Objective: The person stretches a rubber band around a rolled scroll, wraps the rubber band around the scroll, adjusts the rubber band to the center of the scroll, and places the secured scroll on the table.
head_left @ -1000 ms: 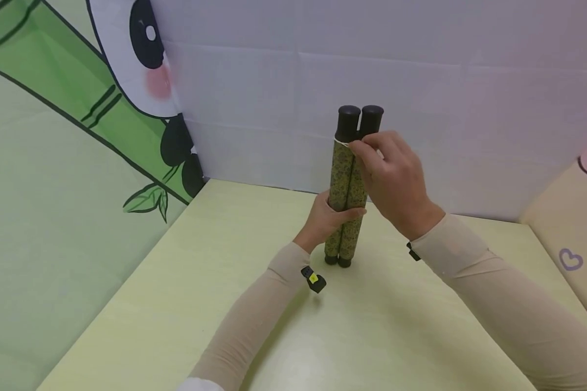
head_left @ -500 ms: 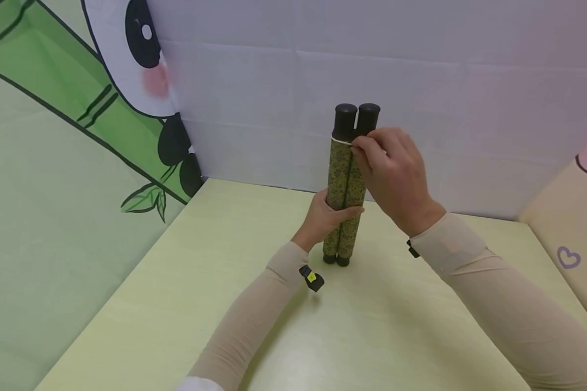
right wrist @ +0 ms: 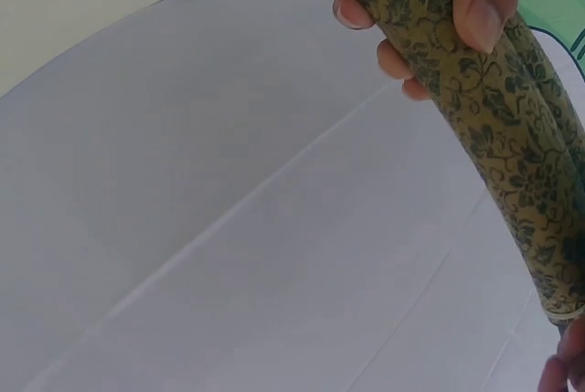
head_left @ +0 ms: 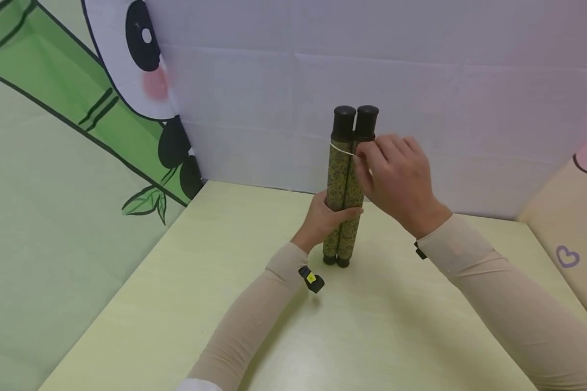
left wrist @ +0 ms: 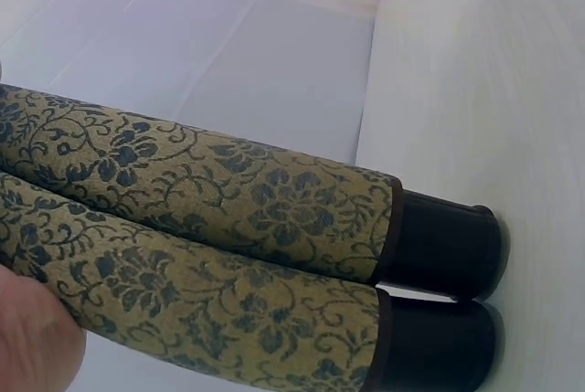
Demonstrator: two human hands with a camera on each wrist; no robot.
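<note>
Two rolls of a scroll [head_left: 338,174], covered in olive floral brocade with black end knobs, stand side by side on the table, leaning slightly. My left hand [head_left: 320,221] grips both around the lower half, thumb across the front. Near the top, my right hand [head_left: 396,179] pinches a thin white cord [head_left: 341,149] that slants down across the left roll to the fingertips. The left wrist view shows the lower knobs [left wrist: 443,241] at the table surface. In the right wrist view, my left thumb [right wrist: 483,10] presses the brocade and the cord circles the roll's end.
The pale yellow table [head_left: 176,304] spreads around the scroll. A whitish cloth backdrop [head_left: 244,108] rises behind it, with a printed panda and bamboo [head_left: 78,92] at left. A cream panel [head_left: 562,217] with a small heart stands at right.
My right hand has moved slightly down and right, drawing the cord from just under the black knobs to a lower slant across the brocade. The left hand keeps its grip.
</note>
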